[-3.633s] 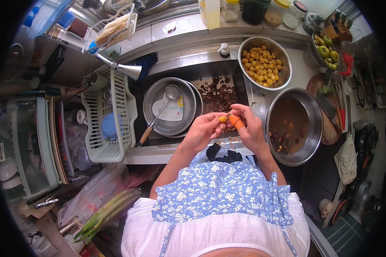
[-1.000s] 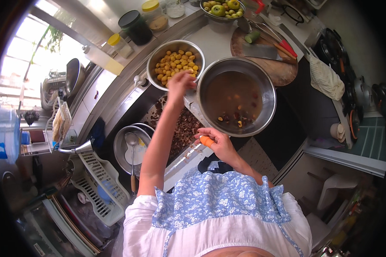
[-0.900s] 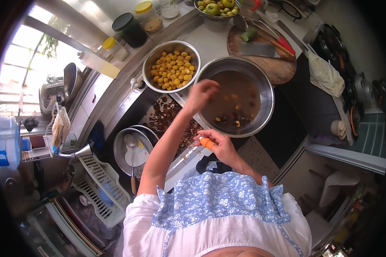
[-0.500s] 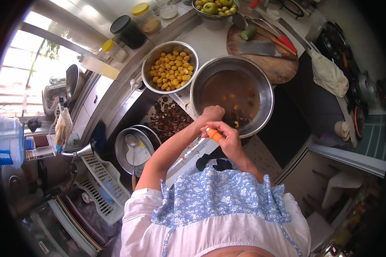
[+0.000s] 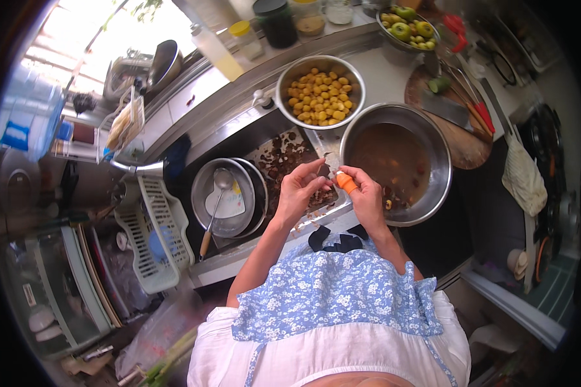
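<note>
My left hand (image 5: 297,192) is closed in a pinch on a dark brown chestnut (image 5: 324,171), above the sink edge. Close beside it, my right hand (image 5: 366,198) has its fingers bent together. An orange piece with a white tip (image 5: 346,182) sits at the right thumb; whether it is a thumb cover or a handle I cannot tell. To the right of my hands stands a large steel basin (image 5: 447,169) of brown water with several chestnuts. Beyond them is a steel bowl (image 5: 359,72) of peeled yellow chestnuts (image 5: 321,97). Brown shell pieces (image 5: 279,157) litter the sink.
Nested pans (image 5: 200,187) with a ladle (image 5: 223,180) stand left in the sink. A white dish rack (image 5: 164,226) is further left. A round chopping board (image 5: 461,143) holds a cleaver (image 5: 447,111) at the far right, near a bowl of green fruit (image 5: 407,29).
My left hand has come back from over the basin, now with a chestnut in its fingers. Both hands are raised together over the sink edge. The view has shifted left.
</note>
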Motion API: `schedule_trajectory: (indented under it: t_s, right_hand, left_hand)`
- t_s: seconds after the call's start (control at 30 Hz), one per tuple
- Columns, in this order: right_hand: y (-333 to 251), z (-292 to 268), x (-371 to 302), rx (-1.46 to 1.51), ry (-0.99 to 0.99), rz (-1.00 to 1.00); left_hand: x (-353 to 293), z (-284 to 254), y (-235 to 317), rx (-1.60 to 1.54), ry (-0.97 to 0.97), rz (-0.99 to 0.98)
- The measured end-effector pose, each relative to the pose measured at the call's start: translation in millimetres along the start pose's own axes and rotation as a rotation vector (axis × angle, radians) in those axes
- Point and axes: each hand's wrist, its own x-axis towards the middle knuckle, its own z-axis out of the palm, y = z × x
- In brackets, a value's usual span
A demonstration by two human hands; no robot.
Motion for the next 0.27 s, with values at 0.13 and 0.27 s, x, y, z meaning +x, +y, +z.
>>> schedule_trajectory:
  t_s: [0.13,0.27]
  right_hand:
    - [-4,19,5,-0.124,-0.092,-0.048]
    - [4,26,14,-0.188,-0.192,-0.108]
  left_hand:
    - [-14,-3,2,0.199,0.096,0.101]
    - [-21,-18,7,0.3,0.099,0.146]
